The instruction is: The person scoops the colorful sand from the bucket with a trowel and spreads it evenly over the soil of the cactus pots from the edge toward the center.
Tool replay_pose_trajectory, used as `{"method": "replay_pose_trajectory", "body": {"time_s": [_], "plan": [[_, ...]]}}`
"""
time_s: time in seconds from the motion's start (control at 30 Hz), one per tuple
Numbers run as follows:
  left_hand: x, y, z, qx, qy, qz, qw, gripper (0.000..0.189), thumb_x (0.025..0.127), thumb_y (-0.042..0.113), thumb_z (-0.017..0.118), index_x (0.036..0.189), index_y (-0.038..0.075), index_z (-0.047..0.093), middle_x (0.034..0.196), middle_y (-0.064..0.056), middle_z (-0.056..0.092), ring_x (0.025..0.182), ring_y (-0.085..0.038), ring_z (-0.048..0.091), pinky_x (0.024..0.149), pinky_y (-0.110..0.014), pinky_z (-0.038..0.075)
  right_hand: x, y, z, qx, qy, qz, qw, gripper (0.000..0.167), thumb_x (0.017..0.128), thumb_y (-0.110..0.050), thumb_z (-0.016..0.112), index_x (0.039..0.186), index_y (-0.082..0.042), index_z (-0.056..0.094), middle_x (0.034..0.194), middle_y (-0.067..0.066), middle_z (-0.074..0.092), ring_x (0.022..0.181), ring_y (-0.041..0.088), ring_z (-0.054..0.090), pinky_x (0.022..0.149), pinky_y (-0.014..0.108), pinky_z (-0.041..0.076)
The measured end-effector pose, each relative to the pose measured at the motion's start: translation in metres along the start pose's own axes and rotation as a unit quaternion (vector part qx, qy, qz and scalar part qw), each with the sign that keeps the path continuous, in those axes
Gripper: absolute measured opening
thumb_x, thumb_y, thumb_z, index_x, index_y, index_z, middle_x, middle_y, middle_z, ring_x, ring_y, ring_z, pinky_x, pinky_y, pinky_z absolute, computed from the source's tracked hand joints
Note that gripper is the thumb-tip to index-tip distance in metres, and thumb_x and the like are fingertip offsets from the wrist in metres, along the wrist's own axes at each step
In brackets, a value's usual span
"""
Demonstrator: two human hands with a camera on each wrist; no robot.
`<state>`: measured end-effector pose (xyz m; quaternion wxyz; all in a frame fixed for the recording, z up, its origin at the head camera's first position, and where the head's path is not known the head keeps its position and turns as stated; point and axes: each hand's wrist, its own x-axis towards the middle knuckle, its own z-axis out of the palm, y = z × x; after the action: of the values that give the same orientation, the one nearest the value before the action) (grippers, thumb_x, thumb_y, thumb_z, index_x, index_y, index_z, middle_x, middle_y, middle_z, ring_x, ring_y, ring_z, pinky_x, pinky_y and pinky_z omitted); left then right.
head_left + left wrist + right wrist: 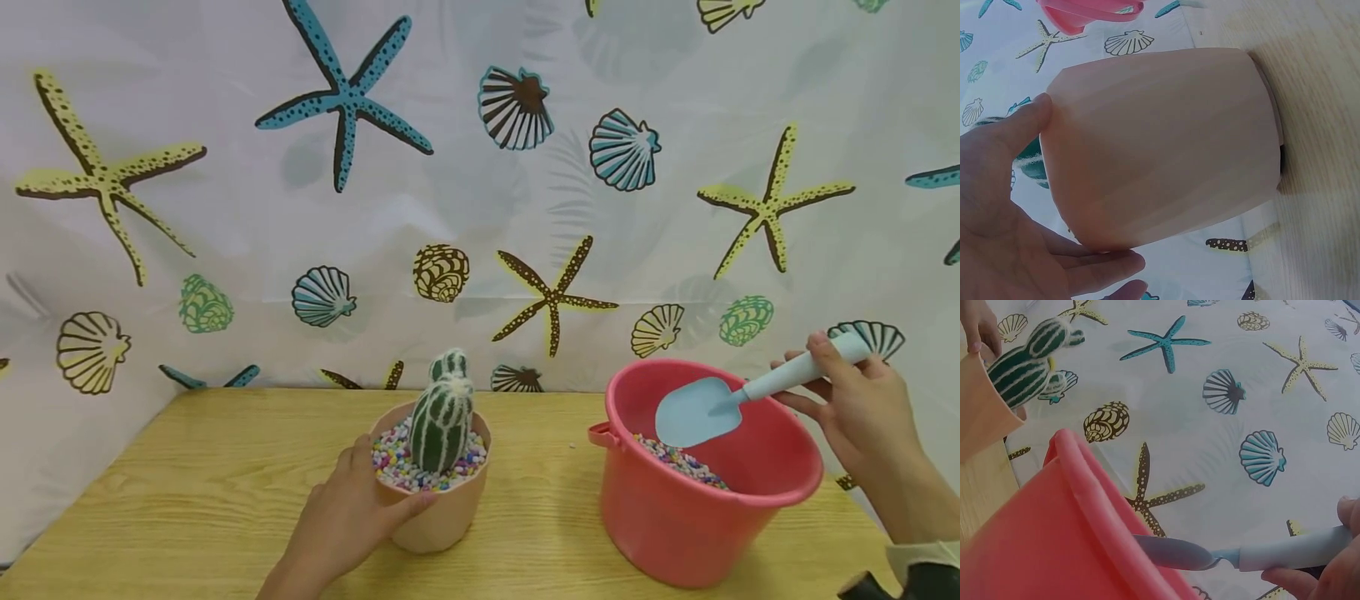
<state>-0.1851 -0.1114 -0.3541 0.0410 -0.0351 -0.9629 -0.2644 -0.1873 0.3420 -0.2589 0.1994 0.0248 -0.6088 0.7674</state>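
Observation:
A cactus [441, 425] with white stripes stands in a beige plant pot [442, 521], with multicoloured pebbles [390, 467] around its base. My left hand [341, 512] grips the pot from its left side; in the left wrist view, the thumb is at the rim and the fingers lie along the wall. Over a red bucket [667, 533] my right hand [862, 408] holds a light blue trowel [697, 412] by its handle, the blade pointing left. No pebbles show on the blade. More coloured pebbles [686, 462] lie inside the bucket, partly hidden by its front wall.
Pot and bucket stand apart on a wooden table [187, 483]. Behind it hangs a pale cloth [465, 200] printed with starfish and shells. A bucket handle [602, 434] sits at the rim's left side. One tiny white speck lies between pot and bucket.

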Motion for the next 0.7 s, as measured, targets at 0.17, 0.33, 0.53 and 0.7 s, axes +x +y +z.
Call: {"method": "replay_pose_trajectory", "body": {"time_s": [0.17,0.33,0.53,0.7], "plan": [[-0.001,-0.002,0.002,-0.006,-0.007,-0.003,1.0,0.118,0.075,0.076,0.057,0.143,-0.013,0.022,0.138,-0.035,0.039,0.115,-0.053,0.049,0.091,-0.068,0.037,0.002,0.012,-0.009,-0.043,0.019,0.021,0.9987,0.036,0.085,-0.036,0.066,0.11,-0.018,0.048,0.086,-0.009,0.067,0.075,0.005,0.067,0.058,0.026,0.057],[-0.001,-0.002,0.002,-0.007,-0.014,-0.009,0.9998,0.119,0.075,0.077,0.056,0.144,-0.014,0.02,0.139,-0.036,0.036,0.116,-0.055,0.047,0.093,-0.068,0.036,0.004,0.02,-0.01,-0.049,0.028,0.049,0.9972,0.034,0.084,-0.035,0.068,0.108,-0.018,0.05,0.081,-0.01,0.068,0.072,0.004,0.067,0.058,0.025,0.057],[-0.001,-0.002,0.002,-0.008,-0.019,-0.016,0.9997,0.12,0.075,0.077,0.055,0.144,-0.014,0.019,0.14,-0.037,0.035,0.117,-0.055,0.047,0.094,-0.069,0.035,0.007,0.026,-0.01,-0.062,0.005,0.068,0.9958,0.022,0.086,-0.031,0.069,0.099,-0.019,0.056,0.079,-0.009,0.068,0.071,0.006,0.067,0.059,0.026,0.057],[-0.002,-0.002,0.002,-0.007,-0.017,-0.016,0.9997,0.12,0.075,0.077,0.055,0.144,-0.014,0.019,0.14,-0.036,0.036,0.116,-0.054,0.048,0.093,-0.068,0.036,0.01,0.033,-0.009,-0.129,-0.023,0.077,0.9883,0.018,0.089,-0.03,0.066,0.099,-0.02,0.055,0.081,-0.016,0.066,0.071,0.003,0.066,0.06,0.026,0.057]]}}
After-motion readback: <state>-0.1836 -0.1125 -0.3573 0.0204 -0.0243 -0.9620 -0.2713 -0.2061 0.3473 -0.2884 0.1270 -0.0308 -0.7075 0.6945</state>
